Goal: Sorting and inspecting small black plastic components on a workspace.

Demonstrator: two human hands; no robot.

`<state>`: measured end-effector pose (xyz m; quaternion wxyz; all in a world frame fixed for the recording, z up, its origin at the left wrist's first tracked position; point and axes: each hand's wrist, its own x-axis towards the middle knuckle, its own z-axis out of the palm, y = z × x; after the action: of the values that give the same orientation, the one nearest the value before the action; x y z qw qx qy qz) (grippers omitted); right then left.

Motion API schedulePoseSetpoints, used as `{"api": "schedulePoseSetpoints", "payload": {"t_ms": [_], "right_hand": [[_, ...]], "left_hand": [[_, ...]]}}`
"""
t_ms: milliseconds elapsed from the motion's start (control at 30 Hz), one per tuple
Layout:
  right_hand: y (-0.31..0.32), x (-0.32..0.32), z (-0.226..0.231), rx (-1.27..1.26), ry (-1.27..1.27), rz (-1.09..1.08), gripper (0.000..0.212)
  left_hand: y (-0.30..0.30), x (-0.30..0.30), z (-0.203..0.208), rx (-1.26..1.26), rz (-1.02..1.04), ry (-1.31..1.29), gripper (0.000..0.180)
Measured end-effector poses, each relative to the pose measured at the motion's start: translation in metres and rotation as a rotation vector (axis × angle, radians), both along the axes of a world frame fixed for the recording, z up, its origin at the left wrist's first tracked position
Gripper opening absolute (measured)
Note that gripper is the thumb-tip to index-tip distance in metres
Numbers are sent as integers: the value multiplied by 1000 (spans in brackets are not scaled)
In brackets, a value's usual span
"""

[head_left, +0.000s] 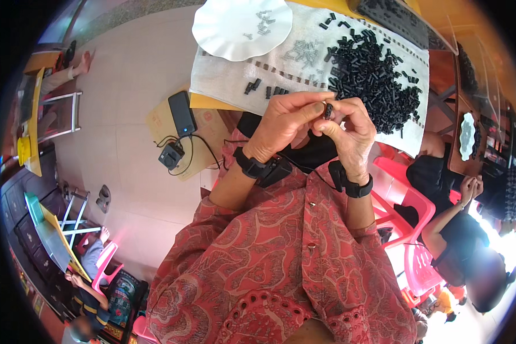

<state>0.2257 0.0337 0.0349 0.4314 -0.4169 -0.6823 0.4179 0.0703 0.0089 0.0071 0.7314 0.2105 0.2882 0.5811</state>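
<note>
work looks early. big pile of small black parts [372, 80] on the right of the white cloth [230, 73], likely most of what's left. a few set-apart parts [277, 91] lie left of the pile near the cloth's near edge; maybe done, can't confirm. loose clear pieces [304, 53] on the cloth, more on the wavy-rimmed plate [207, 35]. one black part [328, 111] is in hand, held up by the cloth's near edge. left hand [284, 121]: thumb and index nearly together, pinching it. right hand [354, 131]: thumb and index grip it opposite, other fingers curled. can't tell if anything's fitted inside.
</note>
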Motion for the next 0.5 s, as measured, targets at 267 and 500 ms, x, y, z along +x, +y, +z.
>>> {"api": "schedulePoseSetpoints", "payload": {"t_ms": [267, 500], "right_hand": [[0, -5, -1, -2, -6, 4, 41], [0, -4, 1, -15, -59, 4, 41]], "left_hand": [[-1, -4, -2, 4, -21, 45, 34], [0, -6, -4, 58, -38, -70, 34]]}}
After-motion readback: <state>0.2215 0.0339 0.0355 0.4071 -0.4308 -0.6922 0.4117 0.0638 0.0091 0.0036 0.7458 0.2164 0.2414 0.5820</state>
